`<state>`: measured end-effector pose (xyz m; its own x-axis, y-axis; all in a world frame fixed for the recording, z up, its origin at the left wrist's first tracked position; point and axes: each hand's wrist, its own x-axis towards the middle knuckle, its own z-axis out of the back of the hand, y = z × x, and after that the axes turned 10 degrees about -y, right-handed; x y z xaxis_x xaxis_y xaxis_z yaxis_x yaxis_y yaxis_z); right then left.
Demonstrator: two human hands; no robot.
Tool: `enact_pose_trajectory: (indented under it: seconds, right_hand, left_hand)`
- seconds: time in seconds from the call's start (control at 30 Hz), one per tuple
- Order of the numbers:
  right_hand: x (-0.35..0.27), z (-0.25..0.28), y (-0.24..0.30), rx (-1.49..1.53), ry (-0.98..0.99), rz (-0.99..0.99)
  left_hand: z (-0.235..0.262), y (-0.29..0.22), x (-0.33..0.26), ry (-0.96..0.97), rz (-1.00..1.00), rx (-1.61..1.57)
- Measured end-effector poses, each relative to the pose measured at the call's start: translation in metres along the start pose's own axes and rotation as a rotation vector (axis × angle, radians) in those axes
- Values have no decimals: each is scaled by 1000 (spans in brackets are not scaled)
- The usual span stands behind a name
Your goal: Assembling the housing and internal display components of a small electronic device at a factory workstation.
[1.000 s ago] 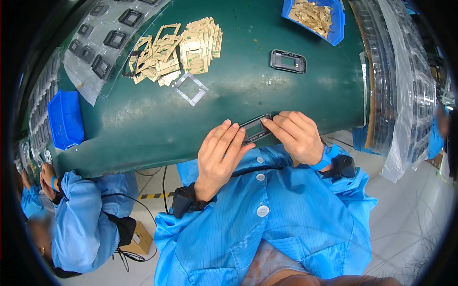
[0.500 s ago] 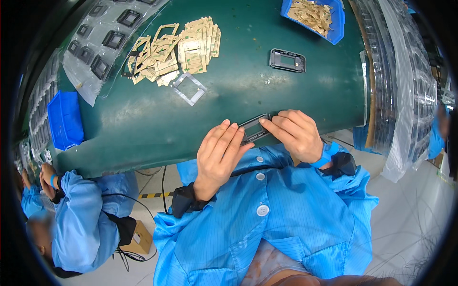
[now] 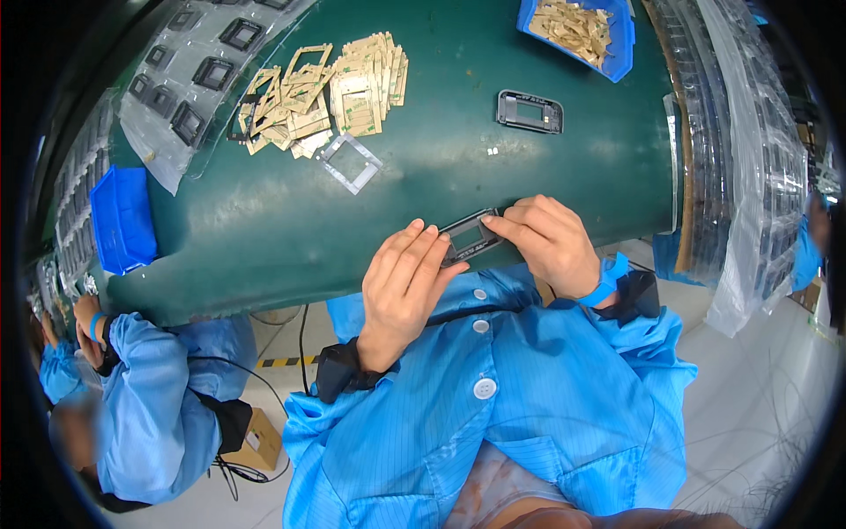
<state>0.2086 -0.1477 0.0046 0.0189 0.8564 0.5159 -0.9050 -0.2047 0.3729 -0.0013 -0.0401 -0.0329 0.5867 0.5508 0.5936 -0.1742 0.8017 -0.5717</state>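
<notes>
A small black plastic housing frame (image 3: pixel 467 238) with a rectangular window is held tilted above the table's near edge. Its left end is gripped by my left hand (image 3: pixel 401 286), fingers closed along it and thumb beneath. At its upper right end, my right hand (image 3: pixel 546 242) is closed too, with thumb and index finger on the rim. Another black housing (image 3: pixel 530 112) of the same kind lies farther off to the right. A pale rectangular frame sheet (image 3: pixel 350 163) lies in front of a heap of tan adhesive frame pieces (image 3: pixel 357 88).
The green table (image 3: pixel 441 167) carries a blue bin (image 3: pixel 621 48) of tan scraps at far right and another blue bin (image 3: pixel 123 220) at left. A clear tray (image 3: pixel 154 145) of black parts sits far left; stacked clear trays (image 3: pixel 749 150) stand right. A co-worker (image 3: pixel 154 397) is at left.
My right hand has shifted slightly, its fingers drawing together at the housing's upper right end. My left hand stays on the other end.
</notes>
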Motion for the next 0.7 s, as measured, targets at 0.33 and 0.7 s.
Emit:
enact_pose_trajectory:
  seconds: [0.33,0.7]
  right_hand:
    - [-7,8,-2,202,49,-50]
    - [1,10,-4,81,91,117]
  left_hand:
    - [2,-7,2,6,112,-48]
    - [5,-7,6,25,139,-79]
